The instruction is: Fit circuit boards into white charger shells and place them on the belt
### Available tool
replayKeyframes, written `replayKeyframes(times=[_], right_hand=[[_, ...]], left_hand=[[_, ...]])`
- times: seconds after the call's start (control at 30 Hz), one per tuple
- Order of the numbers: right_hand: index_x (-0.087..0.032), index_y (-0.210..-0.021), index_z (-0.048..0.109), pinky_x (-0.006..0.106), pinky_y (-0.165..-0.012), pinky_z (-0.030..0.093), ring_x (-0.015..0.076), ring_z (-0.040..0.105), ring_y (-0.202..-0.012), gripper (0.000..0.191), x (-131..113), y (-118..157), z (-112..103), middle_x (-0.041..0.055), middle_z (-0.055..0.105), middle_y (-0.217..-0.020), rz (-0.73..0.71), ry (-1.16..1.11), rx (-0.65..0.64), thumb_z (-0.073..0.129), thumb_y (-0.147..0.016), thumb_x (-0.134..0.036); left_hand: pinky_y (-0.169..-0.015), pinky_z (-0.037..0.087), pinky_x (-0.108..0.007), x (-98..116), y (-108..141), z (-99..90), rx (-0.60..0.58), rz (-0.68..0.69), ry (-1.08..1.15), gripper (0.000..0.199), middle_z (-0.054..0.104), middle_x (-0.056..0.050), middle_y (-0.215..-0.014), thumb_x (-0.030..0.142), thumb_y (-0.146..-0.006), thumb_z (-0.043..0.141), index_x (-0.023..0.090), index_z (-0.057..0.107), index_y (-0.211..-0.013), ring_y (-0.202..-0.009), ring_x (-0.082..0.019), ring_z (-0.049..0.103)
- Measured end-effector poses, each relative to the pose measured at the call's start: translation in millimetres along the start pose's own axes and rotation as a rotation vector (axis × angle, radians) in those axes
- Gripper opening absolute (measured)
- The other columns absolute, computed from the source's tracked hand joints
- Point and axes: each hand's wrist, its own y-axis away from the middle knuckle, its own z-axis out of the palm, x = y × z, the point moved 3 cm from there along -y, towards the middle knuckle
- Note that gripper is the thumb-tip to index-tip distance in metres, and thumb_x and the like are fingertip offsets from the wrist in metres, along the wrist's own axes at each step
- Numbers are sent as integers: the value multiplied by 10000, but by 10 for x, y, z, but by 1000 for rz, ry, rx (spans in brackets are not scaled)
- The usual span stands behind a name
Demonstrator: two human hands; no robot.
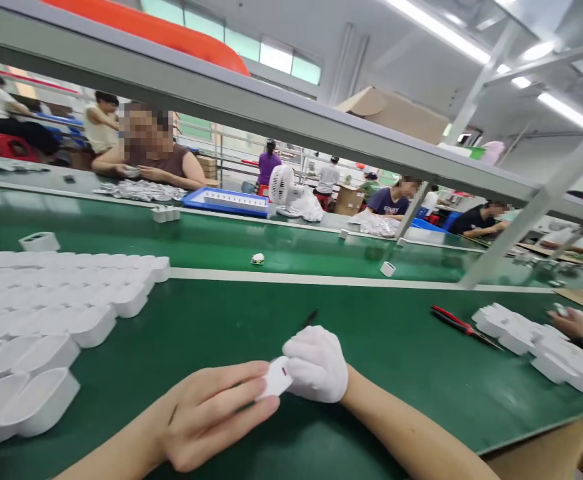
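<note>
My left hand [216, 413], bare, pinches a small white plastic housing [275, 380] with a small dark slot near its upper edge. Against the right side of this piece rests my right hand [317, 365], in a white glove with the fingers curled closed. A thin black tool [311, 318] sticks out beyond the glove's top; the rest of it is hidden, and its kind cannot be made out. Both hands are just above the green work surface [211, 333] near its front.
Rows of white oval plastic cases [46, 353] cover the left. Red-handled pliers [461, 325] lie at right beside more white cases [541, 340] and a co-worker's hand [574, 325]. Beyond the white strip lies a small part [258, 259]. A shelf beam [271, 100] crosses overhead.
</note>
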Motion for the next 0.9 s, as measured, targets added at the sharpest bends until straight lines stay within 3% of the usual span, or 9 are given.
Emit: replayKeyframes(times=[0.13,0.27,0.37,0.43,0.53,0.6,0.7,0.8,0.9], right_hand=[[-216,-617,407,296,-518,216,129,342,-502,269,-15,3,-2,-30,438,-537,15,40,11,418,-885,-241],[-219,-635,424,280,-539,256,131,393,-540,238,-31,41,6,-21,466,-573,22,62,19,433,-872,-240],[-229,-725,506,261,-556,336,132,467,-587,212,-25,63,83,-2,537,-648,158,-18,-122,402,-902,-281],[-234,-836,571,246,-580,394,129,515,-624,173,28,80,218,11,597,-728,286,-128,-238,424,-899,-300],[-238,-950,642,246,-682,461,148,595,-773,179,338,106,512,32,659,-898,582,-213,-236,557,-819,-324],[-237,-975,672,247,-722,471,167,617,-836,252,732,153,733,24,673,-936,912,-165,-253,608,-767,-364],[-187,-839,710,274,-642,457,210,631,-735,277,1377,202,957,42,669,-749,1199,-32,-324,558,-783,-412],[-158,-839,702,332,-675,443,266,624,-794,255,1828,197,1025,111,664,-782,1347,111,-345,538,-786,-346],[-151,-1154,593,381,-834,403,305,515,-1091,413,1889,16,1128,193,568,-1172,1319,197,-302,565,-771,-303]], left_hand=[[-879,580,-388,16,-11,34,29,5,18,437,712,16,-908,56,-886,478,397,614,-1123,-974,-228,672],[-867,575,-381,-99,-11,25,-2,57,48,446,704,-6,-962,53,-897,461,370,575,-1190,-1027,-234,647],[-858,568,-330,-228,-75,57,-67,76,127,494,675,-44,-1028,87,-843,575,319,523,-1276,-1013,-229,640],[-852,566,-309,-349,-113,132,-116,-140,186,498,636,-62,-1084,178,-800,655,279,531,-1272,-987,-220,636],[-867,557,-326,-527,-92,256,-154,-578,183,485,523,-79,-1261,336,-857,571,266,451,-1322,-1043,-214,606],[-907,526,-399,-617,-81,273,-218,-692,-12,507,399,-96,-1397,363,-874,514,256,402,-1357,-1154,-258,538],[-1000,391,-526,-766,-137,126,-358,-629,-589,519,324,-151,-1459,259,-822,544,167,465,-1327,-1272,-359,387],[-989,327,-558,-973,-205,-184,-385,-655,-1123,554,332,-253,-1431,150,-804,511,47,434,-1342,-1235,-411,388],[-926,359,-530,-1186,-209,-439,-412,-745,-1343,554,356,-296,-1399,119,-823,435,-4,384,-1361,-1213,-404,406]])
